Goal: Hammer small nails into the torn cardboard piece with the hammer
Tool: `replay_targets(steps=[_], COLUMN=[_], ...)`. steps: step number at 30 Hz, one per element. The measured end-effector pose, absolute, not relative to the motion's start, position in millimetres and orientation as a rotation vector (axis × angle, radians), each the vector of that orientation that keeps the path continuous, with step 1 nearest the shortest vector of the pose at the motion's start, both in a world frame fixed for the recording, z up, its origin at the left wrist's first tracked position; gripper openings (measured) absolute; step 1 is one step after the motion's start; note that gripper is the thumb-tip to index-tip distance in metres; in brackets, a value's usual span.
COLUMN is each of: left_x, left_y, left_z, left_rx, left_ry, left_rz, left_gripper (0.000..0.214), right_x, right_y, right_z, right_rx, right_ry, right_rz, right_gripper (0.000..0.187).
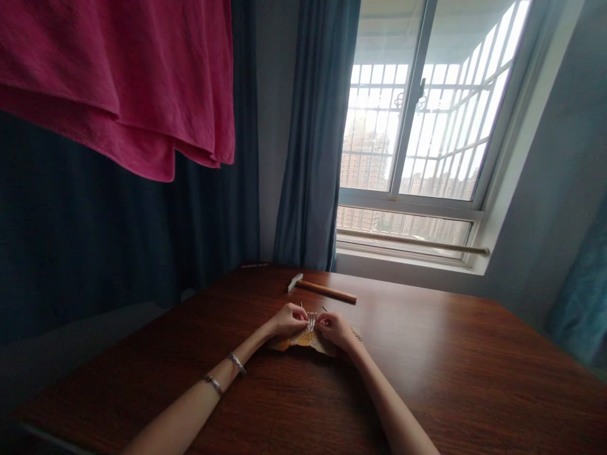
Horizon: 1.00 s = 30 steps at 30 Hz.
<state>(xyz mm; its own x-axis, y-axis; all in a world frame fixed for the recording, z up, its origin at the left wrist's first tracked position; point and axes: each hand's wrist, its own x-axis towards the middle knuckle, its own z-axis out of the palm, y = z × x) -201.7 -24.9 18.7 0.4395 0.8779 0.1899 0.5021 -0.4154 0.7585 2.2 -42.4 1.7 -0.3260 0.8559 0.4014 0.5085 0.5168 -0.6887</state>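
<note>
My left hand point(287, 319) and my right hand point(336, 329) meet over a small tan wooden piece point(303, 341) lying on the brown table point(427, 373). Several thin metal nails point(312, 320) stand upright from the piece, between the fingertips of both hands. The fingers of each hand are pinched together at the nails; which nail each one grips is too small to tell. My left wrist wears two bracelets point(225, 373). A hammer point(322, 289) with a wooden handle lies just beyond the hands, untouched.
A red cloth point(118, 82) hangs at the upper left. Blue curtains point(313, 139) flank a barred window point(417, 126) behind the table. The table's far edge runs below the sill, and its left edge drops toward a dark area.
</note>
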Motion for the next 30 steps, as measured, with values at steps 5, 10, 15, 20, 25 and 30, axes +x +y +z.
replay_targets(steps=[5, 10, 15, 20, 25, 30], left_x=[-200.4, -201.0, -201.1, -203.5, -200.9, -200.1], left_y=[-26.8, -32.1, -35.6, -26.5, -16.3, -18.7], left_z=[20.0, 24.8, 28.3, 24.1, 14.8, 16.6], left_rx=[2.064, 2.016, 1.947, 1.721, 1.66, 1.692], left_ry=[1.212, 1.171, 1.126, 1.145, 1.238, 1.235], left_rz=[0.785, 0.798, 0.791, 0.923, 1.003, 0.959], left_gripper=[0.029, 0.031, 0.031, 0.037, 0.045, 0.05], right_x=[0.9, -0.8, -0.4, -0.7, -0.5, 0.4], right_y=[-45.3, -38.3, -31.6, -33.6, -39.1, -46.5], right_z=[2.8, -2.6, -5.6, -4.0, -0.3, 5.1], right_rx=[-1.113, -1.151, -1.201, -1.211, -1.196, -1.191], right_ry=[-1.989, -1.908, -1.843, -1.838, -1.893, -1.991], right_rz=[0.538, 0.525, 0.474, 0.474, 0.494, 0.465], right_gripper=[0.011, 0.017, 0.025, 0.035, 0.028, 0.021])
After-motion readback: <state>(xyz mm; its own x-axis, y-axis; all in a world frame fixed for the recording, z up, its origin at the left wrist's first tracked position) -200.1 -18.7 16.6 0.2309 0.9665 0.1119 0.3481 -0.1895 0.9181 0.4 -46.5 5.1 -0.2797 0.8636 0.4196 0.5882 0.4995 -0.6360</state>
